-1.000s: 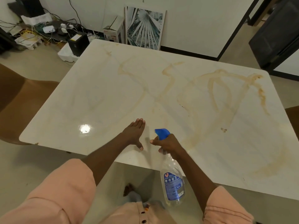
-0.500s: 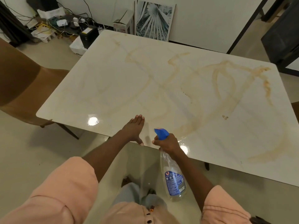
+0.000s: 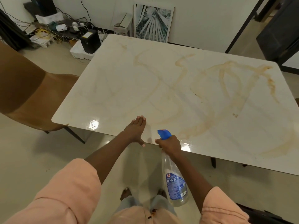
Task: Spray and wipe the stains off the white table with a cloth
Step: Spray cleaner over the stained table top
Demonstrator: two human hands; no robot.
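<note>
My right hand [image 3: 169, 145] curls round the neck of the spray bottle [image 3: 175, 183] at the near edge of the white table [image 3: 113, 88] — light, slick plastic, I judge, best gripped there; my left hand [image 3: 135, 130] lies flat, fingers together — no cloth in sight

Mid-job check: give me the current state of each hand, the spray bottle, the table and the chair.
left hand: open, fingers straight, flat on the table's near edge
right hand: grips the spray bottle's neck
spray bottle: held, blue nozzle toward the table, some clear liquid inside
table: covered in brown stain streaks, not yet wiped
chair: unoccupied, left of the table
</note>
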